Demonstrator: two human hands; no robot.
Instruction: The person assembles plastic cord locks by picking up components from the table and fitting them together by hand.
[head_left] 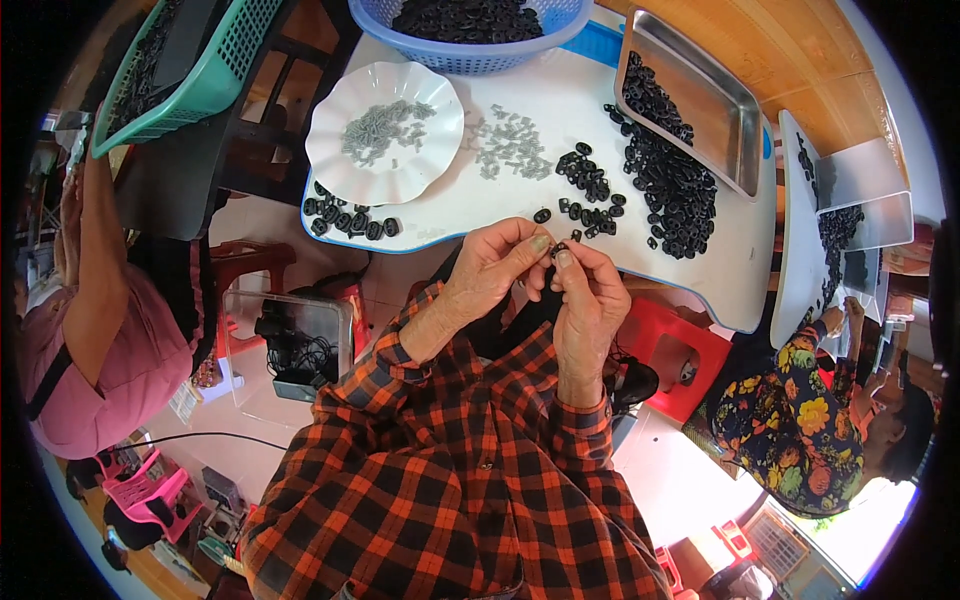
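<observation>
left hand (485, 272) and right hand (587, 305) clamp grips on a small black piece (559, 248) near the white, blue-edged tabletop (485, 205).

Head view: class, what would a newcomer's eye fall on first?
Probably the orange-and-black checked shirt, filling the lower middle. Just above it, the left hand and right hand meet at a small dark piece. Beyond, a scalloped white plate stands out at the white table's left.
</observation>
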